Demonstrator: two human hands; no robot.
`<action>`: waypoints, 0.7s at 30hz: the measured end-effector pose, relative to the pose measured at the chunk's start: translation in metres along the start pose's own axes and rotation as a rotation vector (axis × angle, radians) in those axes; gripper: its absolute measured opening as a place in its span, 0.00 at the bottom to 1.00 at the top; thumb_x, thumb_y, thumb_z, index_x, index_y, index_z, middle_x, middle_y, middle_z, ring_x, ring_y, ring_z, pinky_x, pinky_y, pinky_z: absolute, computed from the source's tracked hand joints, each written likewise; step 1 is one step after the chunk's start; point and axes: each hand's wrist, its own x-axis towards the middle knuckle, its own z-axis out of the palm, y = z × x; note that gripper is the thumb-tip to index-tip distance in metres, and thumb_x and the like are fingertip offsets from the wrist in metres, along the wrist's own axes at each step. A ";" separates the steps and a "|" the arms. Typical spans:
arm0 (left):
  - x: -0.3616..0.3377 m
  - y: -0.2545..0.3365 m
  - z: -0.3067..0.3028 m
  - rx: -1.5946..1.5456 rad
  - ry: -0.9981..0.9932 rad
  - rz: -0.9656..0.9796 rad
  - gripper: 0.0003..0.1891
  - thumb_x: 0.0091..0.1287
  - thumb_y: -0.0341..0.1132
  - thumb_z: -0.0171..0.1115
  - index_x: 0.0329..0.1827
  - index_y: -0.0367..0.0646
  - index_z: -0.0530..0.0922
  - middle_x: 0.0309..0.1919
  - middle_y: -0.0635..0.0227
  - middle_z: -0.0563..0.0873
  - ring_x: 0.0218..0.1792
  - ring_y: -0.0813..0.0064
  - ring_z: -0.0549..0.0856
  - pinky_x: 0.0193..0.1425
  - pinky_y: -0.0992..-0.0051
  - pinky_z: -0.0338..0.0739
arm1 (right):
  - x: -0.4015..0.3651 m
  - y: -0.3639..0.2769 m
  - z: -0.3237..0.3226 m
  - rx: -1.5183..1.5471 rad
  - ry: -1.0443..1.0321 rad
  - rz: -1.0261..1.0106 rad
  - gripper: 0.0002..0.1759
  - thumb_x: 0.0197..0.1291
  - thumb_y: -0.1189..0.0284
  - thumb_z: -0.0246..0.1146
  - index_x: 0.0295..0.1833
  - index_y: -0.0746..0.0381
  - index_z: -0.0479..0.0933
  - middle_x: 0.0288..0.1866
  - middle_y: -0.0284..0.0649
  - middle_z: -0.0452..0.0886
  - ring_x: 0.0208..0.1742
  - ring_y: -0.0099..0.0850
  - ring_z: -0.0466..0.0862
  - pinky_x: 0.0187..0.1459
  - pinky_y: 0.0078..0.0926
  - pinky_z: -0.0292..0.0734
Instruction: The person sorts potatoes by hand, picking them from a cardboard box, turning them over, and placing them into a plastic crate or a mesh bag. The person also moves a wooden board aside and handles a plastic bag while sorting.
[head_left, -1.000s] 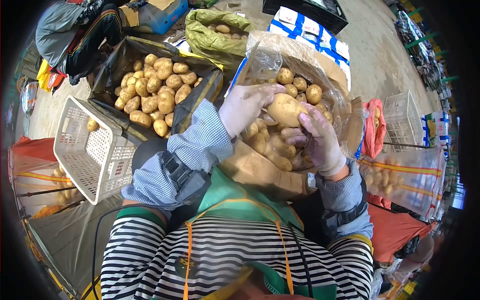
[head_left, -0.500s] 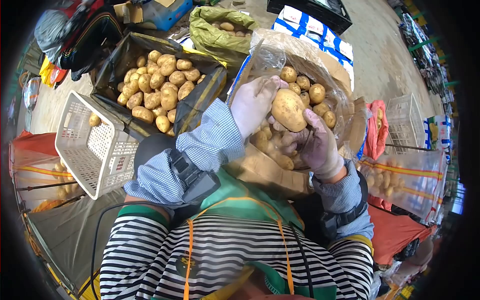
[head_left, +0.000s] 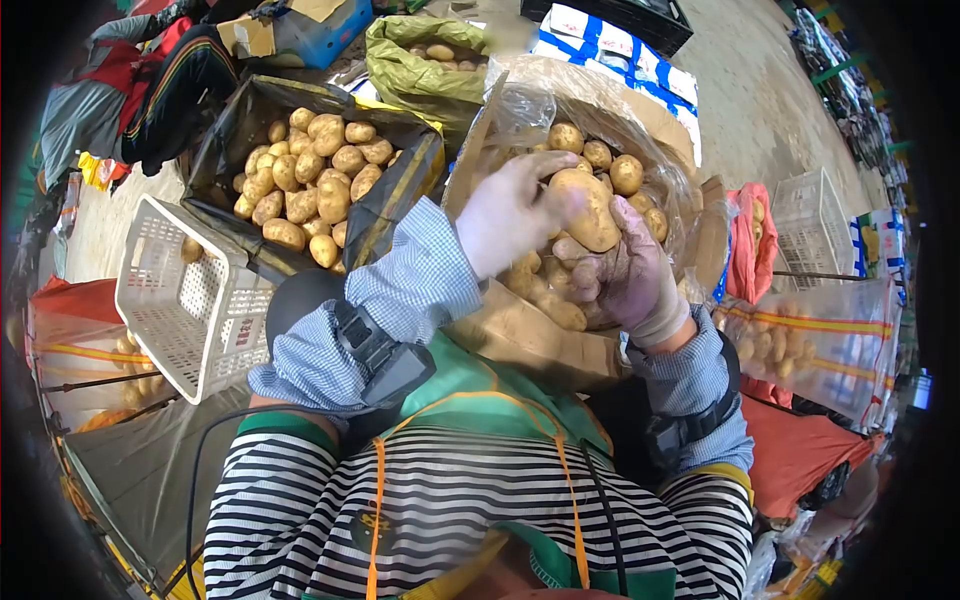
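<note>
A large tan potato rests in my right hand, whose gloved fingers curl under it and whose thumb presses its right side. At the potato's upper left, my left hand has its fingers and thumb apart, the thumb blurred across the skin. Both gloves are pale and dirt-stained. Below the hands stands an open cardboard box lined with clear plastic, with several smaller potatoes inside. Some potatoes at its near end are partly hidden by my right fingers.
To the left, a black-lined crate is heaped with potatoes. Beside it a white plastic basket lies tilted, a potato in it. A green sack and a blue-taped white box stand behind. Another person's leg is at the upper left.
My left hand has shifted, its thumb now over the potato's upper left face. The potato has turned slightly in my right hand. The whole view has moved a little.
</note>
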 end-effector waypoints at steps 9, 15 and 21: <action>0.004 0.010 -0.008 -0.194 -0.283 -0.108 0.26 0.70 0.43 0.64 0.64 0.34 0.71 0.47 0.63 0.84 0.40 0.80 0.84 0.44 0.79 0.81 | 0.004 -0.008 0.000 0.449 -0.145 0.229 0.26 0.76 0.55 0.39 0.64 0.63 0.69 0.48 0.41 0.83 0.41 0.25 0.83 0.49 0.22 0.77; 0.006 0.008 -0.013 0.040 -0.236 -0.398 0.34 0.65 0.58 0.65 0.56 0.31 0.77 0.41 0.59 0.85 0.41 0.73 0.85 0.45 0.75 0.81 | 0.003 -0.003 0.006 -0.287 0.223 0.138 0.30 0.77 0.51 0.37 0.66 0.63 0.68 0.42 0.40 0.85 0.33 0.23 0.83 0.39 0.18 0.79; -0.003 0.014 -0.010 0.578 -0.169 0.159 0.36 0.55 0.46 0.74 0.64 0.38 0.72 0.56 0.51 0.78 0.57 0.57 0.80 0.61 0.65 0.76 | 0.008 0.006 -0.021 -0.348 0.109 0.099 0.32 0.76 0.48 0.37 0.66 0.62 0.68 0.38 0.38 0.85 0.27 0.21 0.81 0.29 0.15 0.75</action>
